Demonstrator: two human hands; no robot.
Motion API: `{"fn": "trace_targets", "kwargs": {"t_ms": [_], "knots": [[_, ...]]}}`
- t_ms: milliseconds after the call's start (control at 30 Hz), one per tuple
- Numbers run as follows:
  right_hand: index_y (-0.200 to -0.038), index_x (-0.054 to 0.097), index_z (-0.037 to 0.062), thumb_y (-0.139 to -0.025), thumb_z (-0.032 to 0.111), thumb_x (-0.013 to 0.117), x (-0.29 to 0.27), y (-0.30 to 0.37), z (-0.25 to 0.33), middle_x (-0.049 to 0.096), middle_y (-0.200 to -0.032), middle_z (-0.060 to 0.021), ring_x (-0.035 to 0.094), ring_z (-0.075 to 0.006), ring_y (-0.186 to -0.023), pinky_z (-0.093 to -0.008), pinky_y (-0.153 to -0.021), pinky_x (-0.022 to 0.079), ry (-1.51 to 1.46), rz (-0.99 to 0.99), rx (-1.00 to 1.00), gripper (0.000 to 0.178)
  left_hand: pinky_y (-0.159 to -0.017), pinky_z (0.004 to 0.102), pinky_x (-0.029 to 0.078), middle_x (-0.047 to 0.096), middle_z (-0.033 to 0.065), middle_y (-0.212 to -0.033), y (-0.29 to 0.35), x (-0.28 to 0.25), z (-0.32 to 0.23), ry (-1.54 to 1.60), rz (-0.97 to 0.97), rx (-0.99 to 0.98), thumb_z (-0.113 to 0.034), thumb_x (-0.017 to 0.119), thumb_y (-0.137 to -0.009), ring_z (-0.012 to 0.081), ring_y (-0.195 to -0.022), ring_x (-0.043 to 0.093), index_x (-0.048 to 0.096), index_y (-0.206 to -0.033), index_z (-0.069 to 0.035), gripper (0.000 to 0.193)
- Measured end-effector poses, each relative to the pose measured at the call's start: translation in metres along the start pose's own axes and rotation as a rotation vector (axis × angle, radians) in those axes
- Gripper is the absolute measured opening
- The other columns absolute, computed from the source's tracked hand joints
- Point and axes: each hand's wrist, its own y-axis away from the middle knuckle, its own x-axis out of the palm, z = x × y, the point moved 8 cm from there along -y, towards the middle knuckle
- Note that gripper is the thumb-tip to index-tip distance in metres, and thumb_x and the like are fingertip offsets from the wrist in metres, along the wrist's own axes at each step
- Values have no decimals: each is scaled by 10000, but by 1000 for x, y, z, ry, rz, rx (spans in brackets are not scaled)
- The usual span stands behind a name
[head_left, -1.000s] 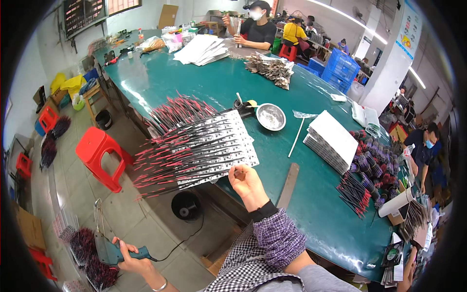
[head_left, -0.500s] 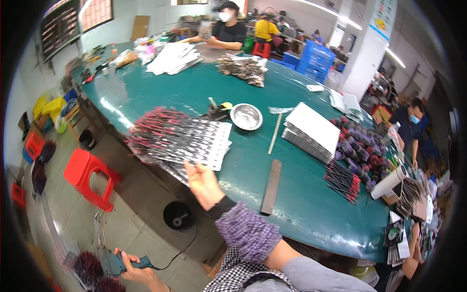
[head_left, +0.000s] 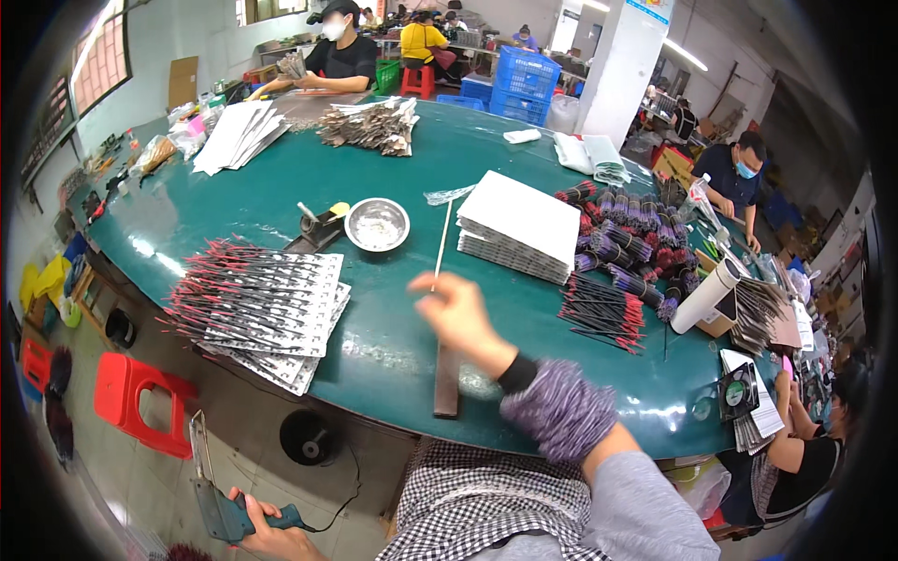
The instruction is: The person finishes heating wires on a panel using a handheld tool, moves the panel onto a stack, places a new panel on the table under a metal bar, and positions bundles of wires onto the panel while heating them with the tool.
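Observation:
Low at the left, beside the table, my left hand (head_left: 265,530) is wrapped round the handle of a teal corded hand tool (head_left: 217,510) with a long metal front end pointing upward. My right hand (head_left: 458,316), in a purple knitted sleeve cover, hovers over the table with loosely bent fingers apart, and I see nothing in it. Beneath it lies a flat brown bar (head_left: 446,383), partly hidden by the hand. A thin pale stick (head_left: 442,238) lies beyond the fingers. To the left, black sticks with red ends (head_left: 234,285) lie in rows on white patterned sheets (head_left: 323,309).
A metal bowl (head_left: 377,225) stands near a small dark fixture (head_left: 318,229). A white-topped stack (head_left: 519,224) and bundles of purple and red sticks (head_left: 627,234) lie right. A red stool (head_left: 140,402) and black round object (head_left: 307,438) are on the floor. Co-workers sit around the table.
My right hand has left the edge of the patterned sheets and moved right, over the brown bar. My left hand still holds the teal tool. The view has turned to the right.

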Motion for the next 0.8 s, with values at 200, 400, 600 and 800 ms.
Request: {"fn": "trace_targets", "kwargs": {"t_ms": [200,400,600,800], "knots": [[-1283,576,-27,-862,321,731,-192,-48,-101,572,-1346,-213,519,-394,-1256,-458,-1051,428,1083,-283,-174,567,-489,235,349,530,40,-803,10,27,20,-2,92,-54,3,623,-918,80,-569,437,600,-1142,57,231],[-1028,667,66,-901,316,682,-201,-54,-73,671,-1005,-104,631,-327,-994,-440,-813,521,969,-127,-300,282,-491,233,379,568,71,-861,45,67,8,-27,135,-135,25,629,-890,88,-536,439,589,-1148,73,266],[-891,662,94,-935,224,641,-255,-50,-2,677,-829,-83,664,-300,-776,-417,-658,531,1030,-536,-656,139,-453,245,372,619,133,-1019,72,87,9,-27,273,-133,27,620,-860,93,-538,470,539,-1179,63,331],[-930,718,8,-968,164,639,-306,-2,77,656,-717,-151,612,-233,-583,-319,-570,451,716,-466,-367,179,-448,245,384,614,161,-1134,81,75,18,-94,300,-165,30,623,-854,94,-542,488,529,-1191,70,353]]}}
